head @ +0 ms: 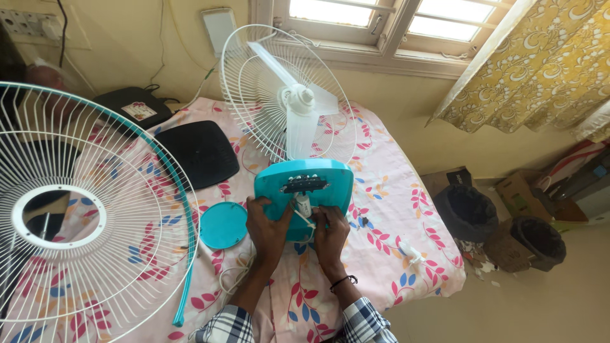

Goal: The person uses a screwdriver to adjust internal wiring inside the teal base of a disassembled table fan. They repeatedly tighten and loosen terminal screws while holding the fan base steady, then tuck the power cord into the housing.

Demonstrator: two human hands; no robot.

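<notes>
On the floral-sheeted bed (394, 209), the left hand (267, 228) grips the turquoise fan base (304, 190) with fingers clamped on its lower edge, while the right hand (330, 234) pinches a white wire (305, 219) beneath the white capacitor (304, 204).

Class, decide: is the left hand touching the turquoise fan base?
Touching. The head view shows the left hand pressed against the turquoise fan base, fingers on its edge.
</notes>
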